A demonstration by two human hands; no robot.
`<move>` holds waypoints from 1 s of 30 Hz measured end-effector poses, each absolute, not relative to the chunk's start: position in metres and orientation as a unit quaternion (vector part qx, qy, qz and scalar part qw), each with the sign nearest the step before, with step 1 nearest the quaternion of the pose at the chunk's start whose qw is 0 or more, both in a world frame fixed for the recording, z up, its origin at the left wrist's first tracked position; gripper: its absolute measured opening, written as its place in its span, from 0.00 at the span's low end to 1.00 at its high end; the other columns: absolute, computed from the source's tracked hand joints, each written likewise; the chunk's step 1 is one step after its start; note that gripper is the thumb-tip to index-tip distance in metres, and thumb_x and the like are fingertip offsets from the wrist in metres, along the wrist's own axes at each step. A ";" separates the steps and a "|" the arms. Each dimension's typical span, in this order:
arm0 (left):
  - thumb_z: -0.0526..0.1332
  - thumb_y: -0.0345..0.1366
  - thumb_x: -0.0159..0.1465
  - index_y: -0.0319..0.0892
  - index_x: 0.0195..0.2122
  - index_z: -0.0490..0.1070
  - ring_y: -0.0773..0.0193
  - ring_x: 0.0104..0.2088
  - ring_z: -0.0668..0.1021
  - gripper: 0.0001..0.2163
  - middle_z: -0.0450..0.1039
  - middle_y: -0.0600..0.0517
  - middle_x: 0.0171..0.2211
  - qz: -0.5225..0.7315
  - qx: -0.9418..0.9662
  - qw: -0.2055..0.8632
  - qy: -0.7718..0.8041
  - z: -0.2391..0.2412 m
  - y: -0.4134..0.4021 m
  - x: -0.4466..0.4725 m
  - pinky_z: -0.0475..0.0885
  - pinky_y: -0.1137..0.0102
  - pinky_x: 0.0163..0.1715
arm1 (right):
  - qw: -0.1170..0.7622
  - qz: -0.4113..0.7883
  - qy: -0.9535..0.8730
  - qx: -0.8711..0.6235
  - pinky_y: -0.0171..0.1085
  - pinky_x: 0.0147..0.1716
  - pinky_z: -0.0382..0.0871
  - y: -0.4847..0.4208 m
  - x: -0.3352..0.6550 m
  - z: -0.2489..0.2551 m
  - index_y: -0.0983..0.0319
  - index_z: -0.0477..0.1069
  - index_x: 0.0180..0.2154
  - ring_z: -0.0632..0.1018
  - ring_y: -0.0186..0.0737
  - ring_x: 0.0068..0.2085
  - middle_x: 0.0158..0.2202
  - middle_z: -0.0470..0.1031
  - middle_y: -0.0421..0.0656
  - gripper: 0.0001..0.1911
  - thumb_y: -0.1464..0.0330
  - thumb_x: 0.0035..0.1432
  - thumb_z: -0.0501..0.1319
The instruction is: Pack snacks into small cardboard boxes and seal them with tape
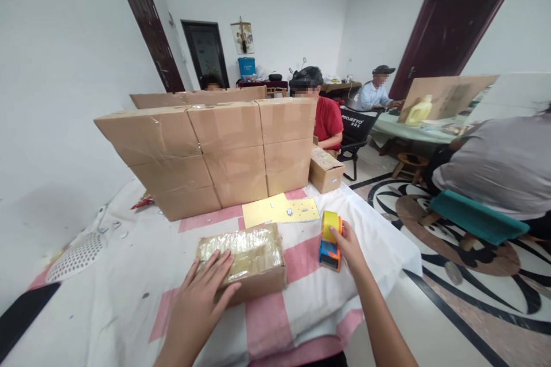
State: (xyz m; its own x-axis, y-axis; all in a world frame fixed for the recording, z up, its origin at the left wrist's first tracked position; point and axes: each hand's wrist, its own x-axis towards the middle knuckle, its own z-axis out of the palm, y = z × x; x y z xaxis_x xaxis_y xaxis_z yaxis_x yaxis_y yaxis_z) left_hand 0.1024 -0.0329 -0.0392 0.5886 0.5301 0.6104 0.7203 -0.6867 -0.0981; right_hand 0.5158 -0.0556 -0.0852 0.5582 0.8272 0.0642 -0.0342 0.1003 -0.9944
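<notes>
A small cardboard box (252,264), its top covered in shiny clear tape, lies on the pink-and-white cloth of the table (129,275). My left hand (202,292) rests flat on the box's left side with fingers spread. My right hand (350,246) is curled around an orange and blue tape dispenser (329,241) carrying a yellow roll, set on the cloth just right of the box.
A wall of stacked cardboard boxes (215,155) stands behind, with yellow sheets (279,210) in front and another box (326,171) to its right. A white perforated scoop (77,255) lies at left. Several people sit beyond and at right. The table edge (387,241) drops off at right.
</notes>
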 end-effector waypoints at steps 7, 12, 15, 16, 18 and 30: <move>0.59 0.48 0.69 0.50 0.58 0.72 0.48 0.54 0.77 0.19 0.78 0.49 0.55 -0.248 -0.868 0.192 -0.385 -0.031 -0.038 0.117 0.61 0.53 0.58 | 0.632 0.338 -0.417 -0.559 0.49 0.49 0.76 -0.058 0.506 -0.102 0.63 0.74 0.48 0.83 0.57 0.49 0.47 0.82 0.55 0.30 0.47 0.53 0.70; 0.64 0.49 0.65 0.52 0.51 0.77 0.47 0.52 0.76 0.16 0.78 0.48 0.52 -0.239 -0.866 0.203 -0.391 -0.027 -0.039 0.121 0.63 0.54 0.54 | 0.642 0.286 -0.410 -0.582 0.50 0.45 0.77 -0.060 0.501 -0.104 0.63 0.74 0.43 0.84 0.57 0.44 0.41 0.84 0.54 0.31 0.44 0.52 0.68; 0.63 0.48 0.66 0.51 0.55 0.75 0.48 0.54 0.76 0.18 0.77 0.47 0.54 -0.254 -0.864 0.200 -0.385 -0.026 -0.039 0.120 0.61 0.54 0.57 | 0.656 0.287 -0.407 -0.567 0.48 0.42 0.78 -0.067 0.493 -0.098 0.62 0.74 0.42 0.84 0.55 0.42 0.39 0.84 0.52 0.30 0.43 0.53 0.67; 0.62 0.48 0.66 0.50 0.57 0.74 0.48 0.54 0.75 0.19 0.77 0.46 0.55 -0.263 -0.863 0.200 -0.382 -0.026 -0.039 0.119 0.60 0.54 0.58 | 0.663 0.292 -0.408 -0.556 0.47 0.42 0.78 -0.070 0.489 -0.096 0.62 0.75 0.41 0.84 0.55 0.41 0.39 0.83 0.52 0.29 0.43 0.55 0.66; 0.61 0.48 0.67 0.49 0.60 0.71 0.49 0.55 0.75 0.22 0.76 0.46 0.56 -0.277 -0.860 0.198 -0.380 -0.028 -0.039 0.118 0.59 0.54 0.60 | 0.681 0.314 -0.397 -0.529 0.46 0.42 0.78 -0.077 0.478 -0.095 0.62 0.75 0.42 0.84 0.53 0.41 0.38 0.83 0.50 0.27 0.44 0.59 0.63; 0.62 0.47 0.68 0.43 0.66 0.64 0.49 0.56 0.77 0.27 0.78 0.45 0.54 -0.281 -0.859 0.188 -0.385 -0.020 -0.044 0.119 0.62 0.54 0.59 | 0.677 0.354 -0.353 -0.539 0.50 0.49 0.78 -0.086 0.447 -0.119 0.58 0.76 0.48 0.82 0.56 0.48 0.47 0.81 0.49 0.28 0.43 0.58 0.63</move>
